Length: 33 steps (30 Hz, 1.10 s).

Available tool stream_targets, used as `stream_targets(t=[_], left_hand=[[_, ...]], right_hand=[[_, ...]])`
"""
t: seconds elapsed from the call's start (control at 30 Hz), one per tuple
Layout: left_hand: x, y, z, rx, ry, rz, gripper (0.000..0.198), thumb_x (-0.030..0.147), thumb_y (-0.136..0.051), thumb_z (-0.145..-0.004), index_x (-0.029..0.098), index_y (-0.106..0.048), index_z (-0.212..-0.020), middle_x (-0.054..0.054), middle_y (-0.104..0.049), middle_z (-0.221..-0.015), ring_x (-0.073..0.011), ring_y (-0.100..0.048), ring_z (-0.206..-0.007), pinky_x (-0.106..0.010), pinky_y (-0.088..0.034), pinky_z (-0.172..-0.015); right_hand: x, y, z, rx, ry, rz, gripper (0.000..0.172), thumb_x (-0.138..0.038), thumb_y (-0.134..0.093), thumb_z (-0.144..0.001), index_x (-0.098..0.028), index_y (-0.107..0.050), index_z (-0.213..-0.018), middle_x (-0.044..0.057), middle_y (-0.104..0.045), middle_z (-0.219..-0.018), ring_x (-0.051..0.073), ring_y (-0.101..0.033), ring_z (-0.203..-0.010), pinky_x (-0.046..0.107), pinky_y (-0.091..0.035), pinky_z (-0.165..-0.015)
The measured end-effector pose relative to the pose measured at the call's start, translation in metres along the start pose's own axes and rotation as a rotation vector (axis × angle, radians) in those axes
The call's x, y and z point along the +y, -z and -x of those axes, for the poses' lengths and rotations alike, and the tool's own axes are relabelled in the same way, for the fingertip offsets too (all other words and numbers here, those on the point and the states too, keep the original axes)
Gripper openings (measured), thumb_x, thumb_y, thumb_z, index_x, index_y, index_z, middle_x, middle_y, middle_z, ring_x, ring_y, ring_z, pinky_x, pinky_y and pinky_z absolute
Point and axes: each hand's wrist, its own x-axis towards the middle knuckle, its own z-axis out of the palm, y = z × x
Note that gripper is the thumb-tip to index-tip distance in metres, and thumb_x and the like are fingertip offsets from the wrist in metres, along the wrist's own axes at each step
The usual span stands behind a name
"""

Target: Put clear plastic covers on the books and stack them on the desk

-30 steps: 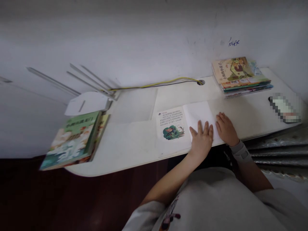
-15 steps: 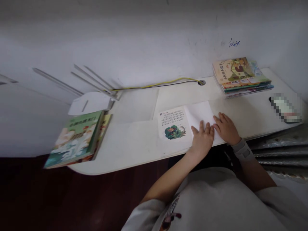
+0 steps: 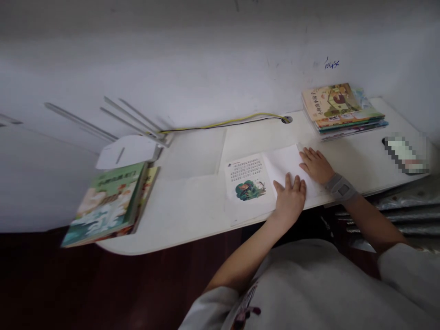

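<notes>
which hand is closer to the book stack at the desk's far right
Right. The right hand lies on the open book, just short of the stack; the left hand rests nearer the person, farther off.

Bare desk (image 3: pixel 192 211) lies between the open book (image 3: pixel 264 176) and left book stack (image 3: pixel 110 201).

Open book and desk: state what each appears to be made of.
Open book: paper, matte white pages with printed text and a colour picture, lying thin and flat. Desk: probably laminated board or painted wood, smooth off-white with faint scuffs; the core is not visible.
</notes>
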Motion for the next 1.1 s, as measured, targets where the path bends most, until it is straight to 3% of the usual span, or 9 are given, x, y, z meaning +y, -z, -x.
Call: stream_targets(t=[0.6,0.7,0.8,0.9,1.0,1.1], left_hand=[[-0.006,0.017,-0.002,-0.053,-0.070,0.007,0.042,0.015,-0.035,-0.097,0.019,-0.053,-0.134,-0.015,-0.047,-0.146,-0.0384,-0.034,-0.138,-0.068,-0.041,-0.095],[-0.015,0.024,-0.007,-0.138,-0.140,0.024,0.042,0.029,-0.042,-0.098,0.018,-0.050,-0.137,-0.017,-0.044,-0.148,-0.0388,-0.035,-0.137,-0.065,-0.040,-0.097],[-0.030,0.032,-0.018,-0.225,-0.233,0.078,0.058,0.049,-0.043,-0.095,0.015,-0.043,-0.142,-0.018,-0.047,-0.145,-0.0350,-0.044,-0.132,-0.054,-0.041,-0.101],[-0.040,0.034,-0.028,-0.247,-0.284,0.079,0.059,0.050,-0.039,-0.097,0.010,-0.043,-0.141,-0.019,-0.046,-0.145,-0.0317,-0.043,-0.134,-0.049,-0.039,-0.104],[-0.041,0.025,-0.028,-0.229,-0.309,0.065,0.059,0.048,-0.040,-0.097,0.007,-0.043,-0.140,-0.022,-0.039,-0.150,-0.0305,-0.034,-0.141,-0.051,-0.032,-0.110],[-0.050,0.011,-0.017,-0.085,-0.310,0.142,0.056,0.044,-0.036,-0.099,0.014,-0.035,-0.146,-0.014,-0.032,-0.155,-0.0244,-0.026,-0.145,-0.048,-0.023,-0.116]], right_hand=[[0.003,-0.008,0.002,0.044,-0.008,-0.067,0.058,-0.040,-0.032,-0.098,-0.005,-0.038,-0.144,0.024,-0.035,-0.151,0.033,-0.031,-0.141,0.054,-0.027,-0.111],[0.003,-0.007,0.002,0.033,-0.011,-0.059,0.060,-0.042,-0.033,-0.098,-0.004,-0.039,-0.143,0.024,-0.035,-0.151,0.034,-0.031,-0.142,0.053,-0.027,-0.111],[0.002,-0.006,0.002,0.018,-0.022,-0.032,0.060,-0.043,-0.036,-0.097,-0.003,-0.041,-0.142,0.026,-0.035,-0.151,0.035,-0.032,-0.141,0.052,-0.027,-0.111],[0.001,-0.004,0.003,0.019,-0.017,-0.020,0.060,-0.043,-0.039,-0.097,-0.006,-0.040,-0.144,0.026,-0.034,-0.151,0.035,-0.032,-0.141,0.051,-0.028,-0.111],[0.002,-0.004,0.003,0.030,-0.021,-0.033,0.062,-0.045,-0.041,-0.096,-0.009,-0.037,-0.146,0.025,-0.034,-0.152,0.034,-0.032,-0.141,0.050,-0.028,-0.111],[0.004,-0.004,0.002,0.031,-0.032,-0.042,0.063,-0.044,-0.043,-0.096,-0.006,-0.038,-0.145,0.025,-0.034,-0.151,0.034,-0.033,-0.141,0.049,-0.029,-0.111]])
